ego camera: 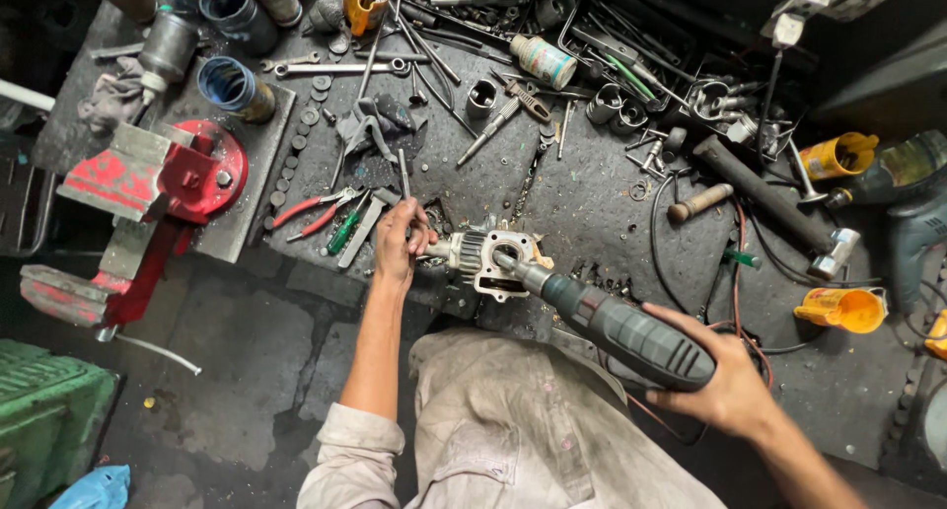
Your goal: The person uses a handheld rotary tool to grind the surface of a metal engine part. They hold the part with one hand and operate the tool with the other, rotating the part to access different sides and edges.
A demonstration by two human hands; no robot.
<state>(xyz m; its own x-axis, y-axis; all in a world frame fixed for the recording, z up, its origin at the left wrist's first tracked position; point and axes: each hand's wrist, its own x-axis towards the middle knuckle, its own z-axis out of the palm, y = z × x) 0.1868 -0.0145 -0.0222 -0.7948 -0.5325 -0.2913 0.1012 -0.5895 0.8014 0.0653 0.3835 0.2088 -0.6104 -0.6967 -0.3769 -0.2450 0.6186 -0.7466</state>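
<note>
My left hand [399,241] grips the finned end of a small metal engine cylinder part [489,255] at the front edge of the black workbench [592,208]. My right hand [728,376] holds the grey body of a power grinder [614,327]. The grinder's nose points up and left into the opening of the metal part. A thin rod [402,172] sticks up just above my left hand's fingers.
A red bench vise [158,183] stands at the left. Red-handled pliers [311,211] and a green-handled tool [345,231] lie beside my left hand. Wrenches, sockets, cans and yellow cups [846,309] crowd the bench. A drill [912,198] lies at the right. A green crate [44,410] sits on the floor.
</note>
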